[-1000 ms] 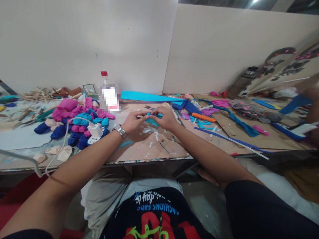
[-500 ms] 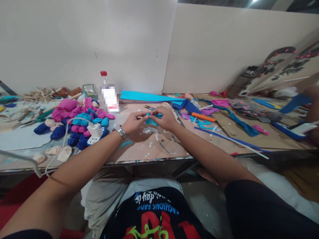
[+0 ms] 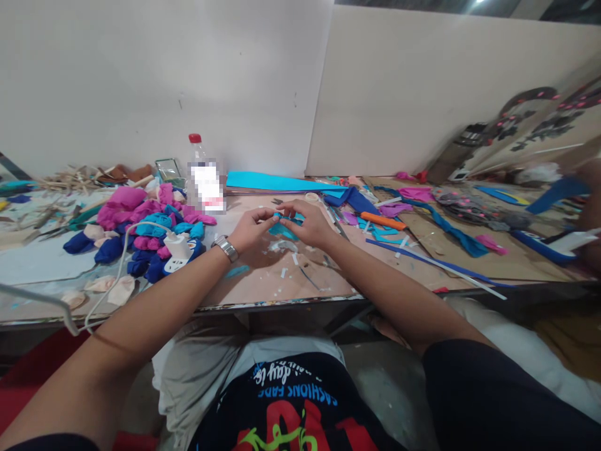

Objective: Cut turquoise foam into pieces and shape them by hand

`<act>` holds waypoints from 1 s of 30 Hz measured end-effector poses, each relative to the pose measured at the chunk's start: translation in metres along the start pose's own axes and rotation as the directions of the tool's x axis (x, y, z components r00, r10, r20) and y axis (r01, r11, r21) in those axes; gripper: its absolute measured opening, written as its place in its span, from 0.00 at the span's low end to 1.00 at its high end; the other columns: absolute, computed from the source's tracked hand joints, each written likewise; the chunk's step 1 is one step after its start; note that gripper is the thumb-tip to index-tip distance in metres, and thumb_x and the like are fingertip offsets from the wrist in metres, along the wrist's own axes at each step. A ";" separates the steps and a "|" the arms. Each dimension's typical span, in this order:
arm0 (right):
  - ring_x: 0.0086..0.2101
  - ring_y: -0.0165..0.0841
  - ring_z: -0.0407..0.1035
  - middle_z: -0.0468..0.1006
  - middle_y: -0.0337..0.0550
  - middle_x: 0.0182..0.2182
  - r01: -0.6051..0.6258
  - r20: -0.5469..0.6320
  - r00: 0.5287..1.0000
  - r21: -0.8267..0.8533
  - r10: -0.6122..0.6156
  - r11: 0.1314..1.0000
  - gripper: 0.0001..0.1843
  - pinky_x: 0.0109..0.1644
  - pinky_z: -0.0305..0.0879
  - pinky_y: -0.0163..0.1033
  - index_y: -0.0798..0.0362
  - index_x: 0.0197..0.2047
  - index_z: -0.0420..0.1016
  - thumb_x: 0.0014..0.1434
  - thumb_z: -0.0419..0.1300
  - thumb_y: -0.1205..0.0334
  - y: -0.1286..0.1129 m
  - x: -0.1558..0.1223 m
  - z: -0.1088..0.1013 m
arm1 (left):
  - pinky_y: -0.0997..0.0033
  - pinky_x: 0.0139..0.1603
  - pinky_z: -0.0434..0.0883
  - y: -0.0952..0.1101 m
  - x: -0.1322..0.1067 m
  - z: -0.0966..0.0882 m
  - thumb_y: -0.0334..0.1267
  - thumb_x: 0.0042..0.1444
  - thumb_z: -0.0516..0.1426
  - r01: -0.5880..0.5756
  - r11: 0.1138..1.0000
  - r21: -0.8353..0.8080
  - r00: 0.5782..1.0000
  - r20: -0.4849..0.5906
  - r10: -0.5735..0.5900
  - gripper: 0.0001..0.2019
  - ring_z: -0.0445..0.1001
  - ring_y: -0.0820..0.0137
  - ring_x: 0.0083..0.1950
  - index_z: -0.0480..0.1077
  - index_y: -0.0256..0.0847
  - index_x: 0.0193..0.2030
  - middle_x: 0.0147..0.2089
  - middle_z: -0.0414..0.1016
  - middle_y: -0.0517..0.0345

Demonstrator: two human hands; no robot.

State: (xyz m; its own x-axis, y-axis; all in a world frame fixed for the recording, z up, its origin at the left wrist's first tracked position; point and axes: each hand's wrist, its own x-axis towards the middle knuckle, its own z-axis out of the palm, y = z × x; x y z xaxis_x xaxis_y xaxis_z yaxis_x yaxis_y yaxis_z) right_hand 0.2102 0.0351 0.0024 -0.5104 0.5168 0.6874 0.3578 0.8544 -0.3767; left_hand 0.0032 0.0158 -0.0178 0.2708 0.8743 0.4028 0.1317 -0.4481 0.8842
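Over the middle of the table, my left hand [image 3: 253, 230] and my right hand [image 3: 307, 223] meet around a small piece of turquoise crepe paper [image 3: 284, 232]. Thumb and fingers of each hand are pinched on it, and its lower part hangs below the fingertips. Just behind my fingers lie scissors [image 3: 278, 202], only their tips visible. White scraps [image 3: 284, 246] are scattered on the brown table board under my hands. A metal watch [image 3: 226, 248] circles my left wrist.
To the left lies a heap of pink, blue and turquoise paper bundles [image 3: 126, 200] beside a corded power strip [image 3: 177, 257]. A red-capped bottle [image 3: 197, 147], a bright blue paper strip [image 3: 277, 182] and an orange cutter [image 3: 382, 220] lie beyond. Another person's arm [image 3: 589, 213] is at far right.
My right fingers have shifted slightly on the turquoise paper, with the forefinger lifted a little. Both hands stay in nearly the same place.
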 end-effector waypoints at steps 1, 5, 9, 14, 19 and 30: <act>0.37 0.37 0.73 0.81 0.46 0.38 0.000 0.005 1.000 0.001 0.000 1.000 0.15 0.44 0.69 0.44 0.52 0.51 0.79 0.66 0.62 0.54 0.000 0.000 0.000 | 0.63 0.51 0.71 0.000 0.000 0.000 0.57 0.57 0.64 -0.001 1.000 -0.004 1.000 0.007 0.001 0.23 0.77 0.63 0.46 0.80 0.37 0.44 0.44 0.82 0.50; 0.38 0.37 0.73 0.80 0.46 0.38 0.041 0.072 0.997 0.004 -0.042 0.999 0.14 0.45 0.69 0.45 0.50 0.52 0.80 0.68 0.60 0.55 0.000 0.001 -0.001 | 0.64 0.48 0.72 -0.001 0.000 -0.002 0.58 0.55 0.65 0.033 0.999 -0.001 0.999 0.038 -0.033 0.23 0.77 0.64 0.43 0.80 0.37 0.42 0.41 0.82 0.52; 0.40 0.38 0.73 0.80 0.47 0.40 0.055 0.112 0.992 0.021 -0.057 0.998 0.15 0.46 0.69 0.45 0.50 0.52 0.80 0.70 0.58 0.53 0.001 0.001 -0.001 | 0.64 0.47 0.72 -0.002 -0.001 -0.002 0.58 0.51 0.67 0.084 0.996 -0.041 0.996 0.042 -0.083 0.24 0.77 0.65 0.42 0.81 0.37 0.42 0.41 0.83 0.52; 0.39 0.38 0.72 0.78 0.47 0.40 0.020 0.118 0.993 0.043 -0.025 0.999 0.13 0.46 0.69 0.45 0.51 0.48 0.77 0.69 0.58 0.52 0.003 0.000 0.001 | 0.63 0.49 0.72 -0.001 0.000 0.001 0.57 0.51 0.68 0.102 0.986 -0.129 0.995 0.021 -0.100 0.23 0.77 0.65 0.43 0.80 0.38 0.42 0.43 0.82 0.50; 0.39 0.37 0.71 0.78 0.48 0.42 -0.028 0.047 0.999 0.003 0.027 1.000 0.12 0.46 0.68 0.45 0.52 0.47 0.76 0.68 0.58 0.53 0.006 0.000 0.002 | 0.69 0.43 0.71 -0.004 0.004 -0.001 0.56 0.56 0.63 0.136 0.969 -0.209 0.965 -0.195 -0.177 0.19 0.74 0.70 0.40 0.72 0.40 0.36 0.37 0.76 0.57; 0.38 0.38 0.70 0.78 0.47 0.41 -0.121 -0.144 0.983 -0.031 0.116 0.992 0.11 0.44 0.67 0.44 0.51 0.48 0.76 0.66 0.60 0.55 0.009 0.001 0.000 | 0.68 0.37 0.68 -0.004 0.003 -0.002 0.61 0.49 0.66 0.118 0.993 -0.013 0.964 -0.238 -0.118 0.24 0.70 0.70 0.33 0.77 0.39 0.30 0.31 0.77 0.55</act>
State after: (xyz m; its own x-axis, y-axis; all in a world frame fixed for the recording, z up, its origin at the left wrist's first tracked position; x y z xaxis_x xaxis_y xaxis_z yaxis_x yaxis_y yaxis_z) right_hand 0.2126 0.0428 -0.0005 -0.3479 0.5991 0.7211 0.4416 0.7832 -0.4377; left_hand 0.0018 0.0207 -0.0199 0.0187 0.9402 0.3401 0.1503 -0.3390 0.9287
